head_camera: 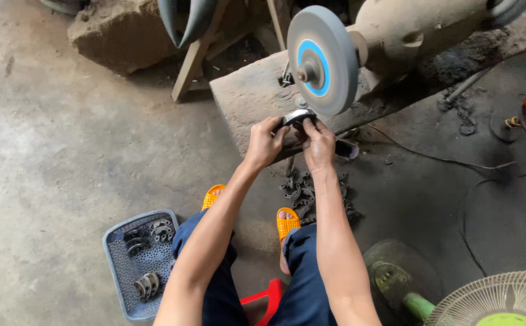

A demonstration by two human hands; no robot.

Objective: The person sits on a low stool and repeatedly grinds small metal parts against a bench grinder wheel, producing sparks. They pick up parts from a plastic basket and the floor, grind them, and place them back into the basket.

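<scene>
Both hands meet just below the grey grinding wheel [322,59], which has a blue ring round its hub and sits on a motor atop a rough stone block [248,99]. The left hand [266,143] and the right hand [317,143] are each closed on a small curved metal piece [298,116], fingers clamped at either end, holding it up against the lower rim of the wheel. Below the wheel, on the concrete floor [51,151] between the person's feet in orange slippers [286,223], lies a dark heap of similar metal pieces [311,193]. Down and to the left of the wheel, beside the person's left knee, a grey perforated plastic basket [121,271] holds a few more curved pieces. Far below and to the right of the wheel stands a fan with a pale grille [504,299], and near it a red stool edge [266,299] shows under the legs.
</scene>
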